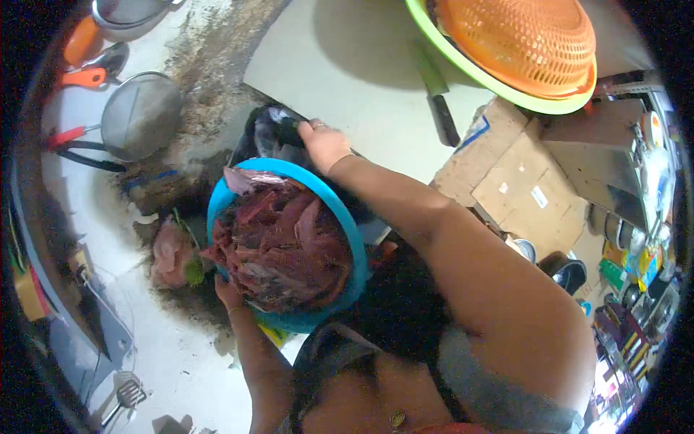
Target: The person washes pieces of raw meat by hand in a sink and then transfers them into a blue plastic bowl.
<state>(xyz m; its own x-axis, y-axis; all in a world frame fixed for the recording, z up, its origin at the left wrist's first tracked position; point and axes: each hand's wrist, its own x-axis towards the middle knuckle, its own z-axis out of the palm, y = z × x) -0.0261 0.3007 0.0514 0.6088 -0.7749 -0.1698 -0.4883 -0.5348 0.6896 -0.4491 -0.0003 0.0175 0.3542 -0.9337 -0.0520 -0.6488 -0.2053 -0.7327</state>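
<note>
A round blue plastic basin point(359, 255), heaped with dark red pieces of raw meat point(287, 244), tilts in front of my body. At its lower left, my left hand point(230, 293) holds the side; its fingertips are hidden behind the basin. Past the far rim, my right hand point(325, 142) is closed on what looks like a black plastic bag point(268, 130). The bag's lower part is hidden behind the basin and my forearm.
A kitchen knife point(443, 108) lies on the white surface point(368, 76). Beyond it an orange colander point(526, 43) rests in a lime-green basin point(504, 97). Mesh strainers point(142, 116) lie left, a slotted turner point(129, 391) lower left. Cardboard point(526, 190) lies right.
</note>
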